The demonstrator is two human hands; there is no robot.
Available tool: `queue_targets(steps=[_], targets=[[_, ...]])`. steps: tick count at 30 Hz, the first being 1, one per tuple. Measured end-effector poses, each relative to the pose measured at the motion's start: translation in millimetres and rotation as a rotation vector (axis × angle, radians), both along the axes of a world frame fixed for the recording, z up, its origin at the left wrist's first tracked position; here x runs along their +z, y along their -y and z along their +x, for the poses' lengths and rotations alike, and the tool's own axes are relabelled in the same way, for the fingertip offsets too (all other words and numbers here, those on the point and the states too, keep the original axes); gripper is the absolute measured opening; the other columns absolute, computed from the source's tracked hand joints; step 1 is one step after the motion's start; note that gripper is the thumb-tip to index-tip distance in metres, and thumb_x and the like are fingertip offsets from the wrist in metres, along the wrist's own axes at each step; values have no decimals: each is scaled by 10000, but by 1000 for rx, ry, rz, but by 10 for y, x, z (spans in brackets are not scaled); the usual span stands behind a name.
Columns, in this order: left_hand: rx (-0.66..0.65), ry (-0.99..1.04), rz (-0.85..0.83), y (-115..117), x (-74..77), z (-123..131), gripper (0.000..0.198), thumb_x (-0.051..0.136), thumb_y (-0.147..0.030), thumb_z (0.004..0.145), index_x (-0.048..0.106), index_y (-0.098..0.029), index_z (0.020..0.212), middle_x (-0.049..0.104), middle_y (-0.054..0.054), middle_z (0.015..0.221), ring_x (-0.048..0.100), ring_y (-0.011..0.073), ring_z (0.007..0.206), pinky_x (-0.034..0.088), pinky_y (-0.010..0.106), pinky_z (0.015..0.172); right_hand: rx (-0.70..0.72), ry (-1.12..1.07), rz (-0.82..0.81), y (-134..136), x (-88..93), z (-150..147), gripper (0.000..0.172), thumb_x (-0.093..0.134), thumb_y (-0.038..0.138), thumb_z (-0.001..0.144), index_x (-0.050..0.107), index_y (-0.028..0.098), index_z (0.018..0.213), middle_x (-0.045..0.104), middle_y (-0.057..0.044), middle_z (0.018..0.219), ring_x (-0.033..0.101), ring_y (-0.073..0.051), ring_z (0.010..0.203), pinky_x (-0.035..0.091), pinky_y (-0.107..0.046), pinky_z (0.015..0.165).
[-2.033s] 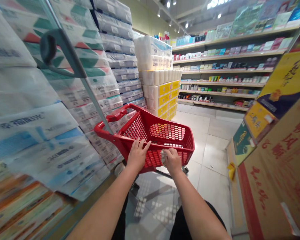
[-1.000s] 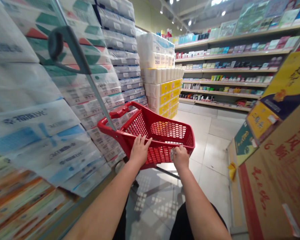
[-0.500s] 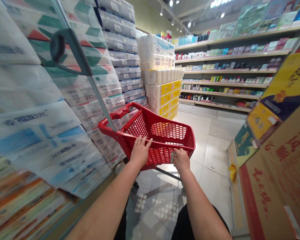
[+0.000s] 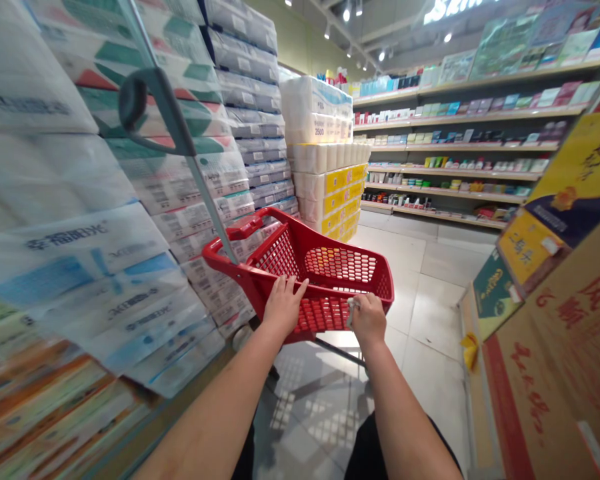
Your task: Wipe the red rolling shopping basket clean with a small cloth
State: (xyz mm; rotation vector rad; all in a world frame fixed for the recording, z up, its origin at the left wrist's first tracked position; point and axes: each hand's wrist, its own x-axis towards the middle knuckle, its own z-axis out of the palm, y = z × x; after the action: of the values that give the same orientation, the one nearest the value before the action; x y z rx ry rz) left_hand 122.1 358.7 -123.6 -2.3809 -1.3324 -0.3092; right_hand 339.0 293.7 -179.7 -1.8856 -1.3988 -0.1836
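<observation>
A red plastic shopping basket cart (image 4: 330,267) stands on the tiled floor in front of me, with nothing visible inside it. My left hand (image 4: 283,305) lies on its near rim, fingers stretched out over the edge. My right hand (image 4: 367,319) is closed at the near rim around a small pale wad, perhaps a cloth or tissue (image 4: 351,312). The cart's grey pull handle (image 4: 153,107) rises up to the left in front of the stacked packs.
Tall stacks of wrapped tissue packs (image 4: 105,220) fill the left side. Toilet roll packs (image 4: 325,153) are piled further ahead. Cardboard cartons (image 4: 560,313) crowd the right. Stocked shelves (image 4: 455,133) run across the back. Tiled floor (image 4: 420,287) lies between.
The cart and both hands have moved slightly forward and to the right along the aisle. My right hand slid right along the near rim. Both hands keep their hold.
</observation>
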Motion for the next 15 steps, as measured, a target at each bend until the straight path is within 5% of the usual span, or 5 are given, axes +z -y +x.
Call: queue_targets(steps=[9,15], targets=[[29,-43,-7,-21,-7,57,592,421,-144,863,398,-229,1449,457,138,1445,350,320,1372,224,491,1140,-30,93,-199,59,-286,142,160,513,90,839,644,183,827,604,-66,919,494,-199,904,347,-273,692],[15,-8,-16,11,24,44,597,434,-139,845,419,-230,1436,458,130,1448,344,310,1370,206,498,1146,24,75,86,75,-252,213,214,488,96,845,657,191,934,599,-60,953,490,-197,938,381,-284,804]])
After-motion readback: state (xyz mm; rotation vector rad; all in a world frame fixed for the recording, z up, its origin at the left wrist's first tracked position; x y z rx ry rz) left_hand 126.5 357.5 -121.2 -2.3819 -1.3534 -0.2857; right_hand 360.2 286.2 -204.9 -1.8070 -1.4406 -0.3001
